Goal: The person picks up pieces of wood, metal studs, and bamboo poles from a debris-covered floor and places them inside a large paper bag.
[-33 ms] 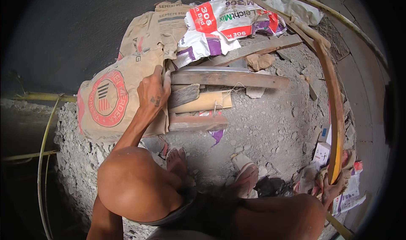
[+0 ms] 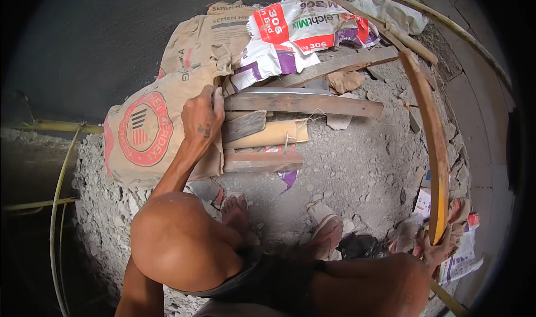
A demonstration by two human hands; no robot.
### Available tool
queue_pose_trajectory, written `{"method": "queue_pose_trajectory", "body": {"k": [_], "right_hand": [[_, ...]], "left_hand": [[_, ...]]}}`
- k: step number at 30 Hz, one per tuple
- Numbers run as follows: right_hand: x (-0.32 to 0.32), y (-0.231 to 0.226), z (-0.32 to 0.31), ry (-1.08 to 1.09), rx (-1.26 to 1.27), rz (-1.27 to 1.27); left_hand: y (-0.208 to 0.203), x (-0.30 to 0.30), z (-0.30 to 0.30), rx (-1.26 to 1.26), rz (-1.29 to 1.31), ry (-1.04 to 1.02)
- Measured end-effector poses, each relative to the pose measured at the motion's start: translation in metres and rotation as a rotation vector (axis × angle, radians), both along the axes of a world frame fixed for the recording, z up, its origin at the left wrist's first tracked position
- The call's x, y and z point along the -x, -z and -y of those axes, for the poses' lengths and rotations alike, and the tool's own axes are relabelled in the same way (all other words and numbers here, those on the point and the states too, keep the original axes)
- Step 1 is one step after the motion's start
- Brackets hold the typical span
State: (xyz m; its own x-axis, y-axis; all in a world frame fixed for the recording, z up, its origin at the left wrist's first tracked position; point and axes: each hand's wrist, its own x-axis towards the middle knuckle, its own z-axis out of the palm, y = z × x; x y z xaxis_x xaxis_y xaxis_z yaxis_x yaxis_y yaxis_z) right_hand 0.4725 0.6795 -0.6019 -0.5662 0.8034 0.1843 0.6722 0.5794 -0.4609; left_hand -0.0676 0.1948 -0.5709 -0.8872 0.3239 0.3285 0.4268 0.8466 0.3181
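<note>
My left hand (image 2: 200, 118) is closed on the open edge of a brown paper cement sack (image 2: 184, 102) with a round red emblem. Thumb and fingers pinch the paper. Lengths of wood lie partly under that edge: a long plank (image 2: 312, 103), a dark grey offcut (image 2: 245, 125) and a short reddish piece (image 2: 265, 161). A split bamboo piece (image 2: 273, 135) lies among them. At the right, my right hand (image 2: 435, 254) grips the near end of a long wooden plank (image 2: 427, 121), partly hidden beside my knee. The plank reaches forward, its near end lit yellow.
White, red and purple bags (image 2: 301, 24) lie at the back, beside a grey board (image 2: 340, 67). Bamboo poles (image 2: 441, 21) cross the far right; another pole (image 2: 58, 205) stands at left. A black plastic bag (image 2: 360, 246) lies near my feet. Rubble covers the ground.
The far end of the plank in my right hand has shifted a little to the left. My left hand keeps its grip on the sack.
</note>
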Motion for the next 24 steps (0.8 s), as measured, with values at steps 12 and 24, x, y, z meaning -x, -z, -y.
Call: {"method": "queue_pose_trajectory", "body": {"k": [12, 24], "right_hand": [[0.22, -0.031, 0.108, -0.659, -0.265, 0.171], [0.438, -0.004, 0.291, -1.168, -0.377, -0.013]], "left_hand": [[-0.058, -0.036, 0.028, -0.223, -0.155, 0.117], [-0.049, -0.05, 0.025, -0.063, -0.108, 0.161]]}}
